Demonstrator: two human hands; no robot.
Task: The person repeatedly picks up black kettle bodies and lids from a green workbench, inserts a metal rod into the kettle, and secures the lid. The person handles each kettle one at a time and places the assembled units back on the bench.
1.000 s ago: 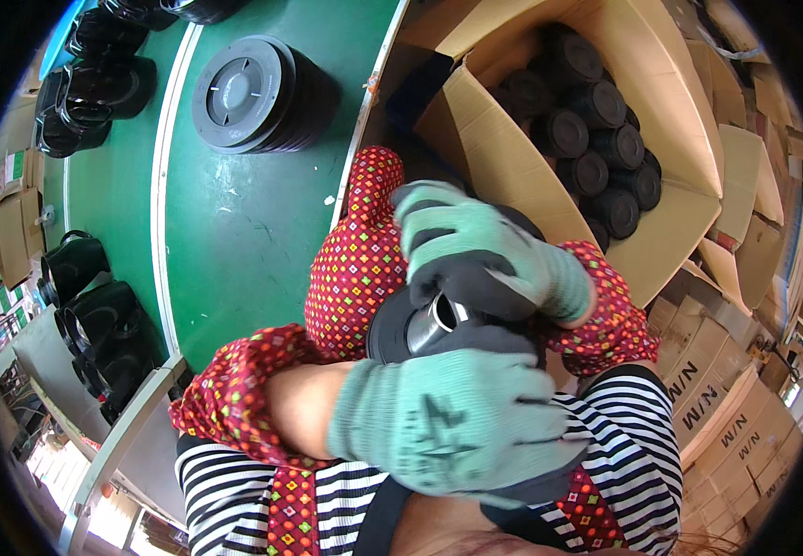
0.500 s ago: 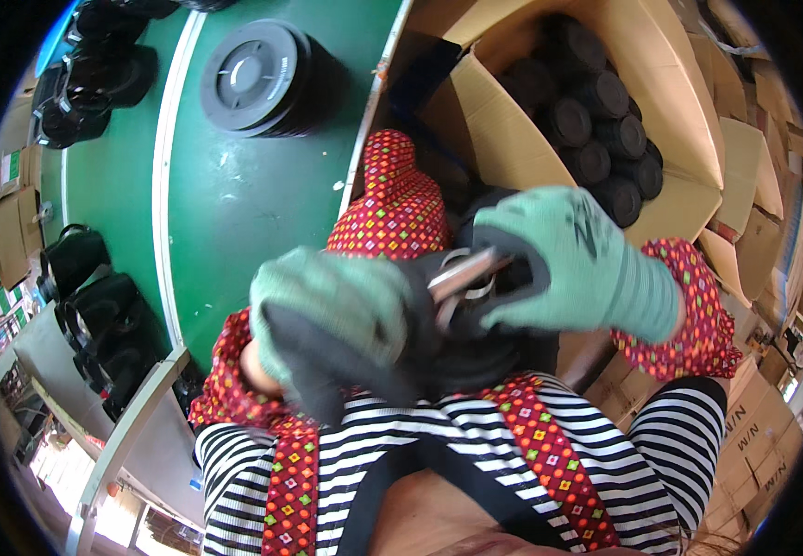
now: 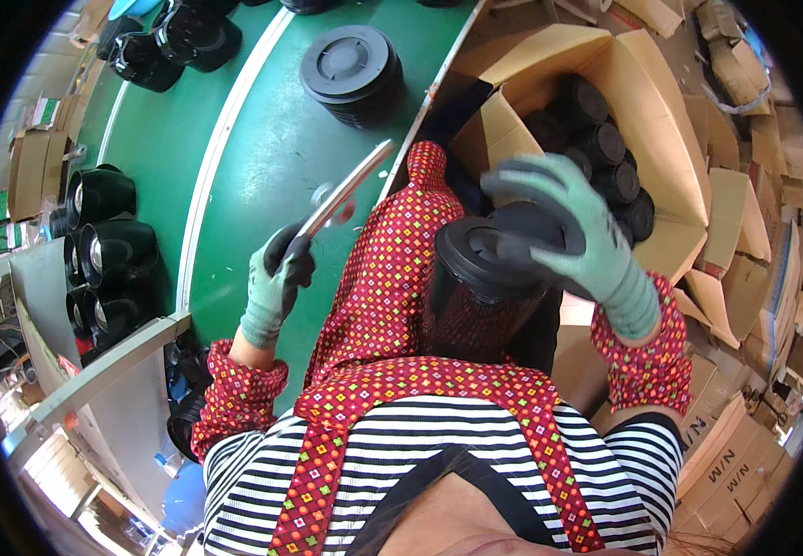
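Note:
My left hand (image 3: 278,283), in a green glove with dark fingers, grips one end of a flat, slim metal tool (image 3: 351,185). It points up and right over the green table, and a small round part beside it is blurred. A glossy black bucket-like container (image 3: 476,320) stands on my lap against the patterned apron, with a round black ribbed disc (image 3: 468,248) on top. Over the disc's right side is my right hand (image 3: 587,222), gloved alike, its fingers curved and spread apart. Motion blurs those fingers; any contact with the dark part beneath them is unclear.
A stack of round black lids (image 3: 351,69) stands on the green table (image 3: 263,176). Black containers (image 3: 119,255) line the table's left side. To the right, an open cardboard box (image 3: 675,153) holds several black cylindrical pieces. More cartons (image 3: 730,463) lie at lower right.
My hands have moved apart. The metal tool, previously between them, is now out to the left in my left hand. The black container and disc on my lap have come into view.

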